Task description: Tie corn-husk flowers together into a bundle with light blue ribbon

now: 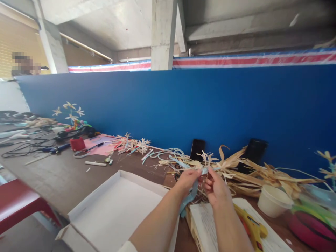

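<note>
My left hand [188, 178] is closed in a pinch on a light blue strip [191, 197], whose loose length hangs below the fingers over the table. Close beside it, my right hand [217, 185] pinches at the same spot, at the base of a pale handmade flower [208, 157]. The flower's thin petals spread upward just above my fingertips. The fingers partly cover the exact point where strip and flower base meet. Behind and to the right of my hands lie dried husk strips [278, 178].
An open white box [118, 206] lies left of my forearms. On the right are a yellow glue gun [252, 224] on papers and a white cup [274, 201]. Two phones [198, 148] lean against the blue partition [157, 105]. More flowers [139, 145] and a red spool [77, 143] lie leftward.
</note>
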`<action>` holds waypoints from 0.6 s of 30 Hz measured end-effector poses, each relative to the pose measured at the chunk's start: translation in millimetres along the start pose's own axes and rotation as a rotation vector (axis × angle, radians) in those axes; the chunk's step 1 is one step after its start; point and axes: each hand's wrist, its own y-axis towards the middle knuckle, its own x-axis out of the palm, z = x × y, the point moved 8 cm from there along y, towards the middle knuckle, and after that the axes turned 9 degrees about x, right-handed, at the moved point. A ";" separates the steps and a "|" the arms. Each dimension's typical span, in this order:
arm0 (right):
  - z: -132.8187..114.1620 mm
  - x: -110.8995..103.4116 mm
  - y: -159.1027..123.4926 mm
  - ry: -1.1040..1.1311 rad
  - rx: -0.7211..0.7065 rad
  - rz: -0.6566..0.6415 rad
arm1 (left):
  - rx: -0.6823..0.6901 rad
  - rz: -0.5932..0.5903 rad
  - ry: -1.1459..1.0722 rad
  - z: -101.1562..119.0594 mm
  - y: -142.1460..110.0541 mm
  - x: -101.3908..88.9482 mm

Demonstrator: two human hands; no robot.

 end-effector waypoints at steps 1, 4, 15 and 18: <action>-0.1 -2.0 -0.6 -0.001 -0.017 0.018 | 0.031 0.016 0.012 1.6 -1.4 -2.8; 1.1 -6.3 -2.8 -0.010 -0.034 0.080 | 0.083 0.071 0.013 3.7 -3.4 -10.0; 4.3 -21.6 -4.4 -0.022 -0.124 0.297 | 0.154 0.243 0.126 3.4 -12.0 -5.8; 7.4 -28.4 -1.1 -0.060 -0.143 0.338 | 0.248 0.271 0.431 22.3 -19.1 -6.3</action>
